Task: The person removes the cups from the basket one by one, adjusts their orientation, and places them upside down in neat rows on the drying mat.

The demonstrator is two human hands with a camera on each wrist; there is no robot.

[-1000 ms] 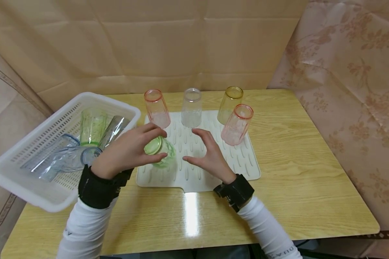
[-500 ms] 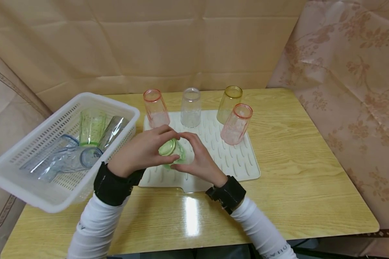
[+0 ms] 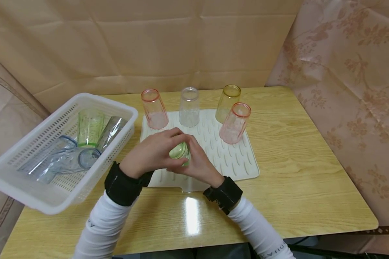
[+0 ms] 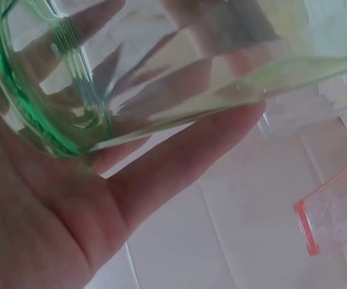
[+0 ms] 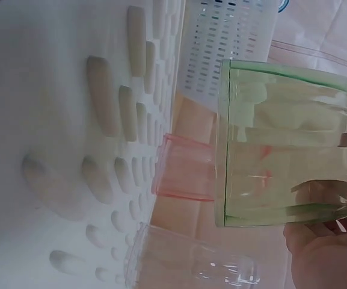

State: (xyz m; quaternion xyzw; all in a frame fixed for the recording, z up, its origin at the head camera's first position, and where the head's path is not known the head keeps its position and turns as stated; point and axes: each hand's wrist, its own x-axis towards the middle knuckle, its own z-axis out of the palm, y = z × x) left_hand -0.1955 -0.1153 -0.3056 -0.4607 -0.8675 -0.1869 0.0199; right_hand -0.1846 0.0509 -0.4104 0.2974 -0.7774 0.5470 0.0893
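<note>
A clear green-tinted glass (image 3: 179, 151) is upside down between my two hands above the ribbed white mat (image 3: 236, 163). Its rim shows a gap from the mat in the right wrist view. My left hand (image 3: 155, 153) grips the glass from the left, with the glass base (image 4: 38, 114) close to the palm. From the other side my right hand (image 3: 201, 163) holds it, fingertips near the left hand's. Behind them, upturned on the mat, stand a pink glass (image 3: 155, 109), a colourless glass (image 3: 189, 108), a yellow glass (image 3: 227, 104) and another pink glass (image 3: 235, 124).
A white slotted basket (image 3: 52, 201) stands at the left, its right side near the mat. In it are a green glass (image 3: 90, 126), a grey glass (image 3: 111, 133) and blue glasses (image 3: 66, 160) lying down. Cloth (image 3: 149, 43) hangs behind the wooden table (image 3: 304, 172).
Both hands have come together around the green glass, which has shifted right over the mat. A second ago the right hand was apart from it. The other glasses have stayed in place.
</note>
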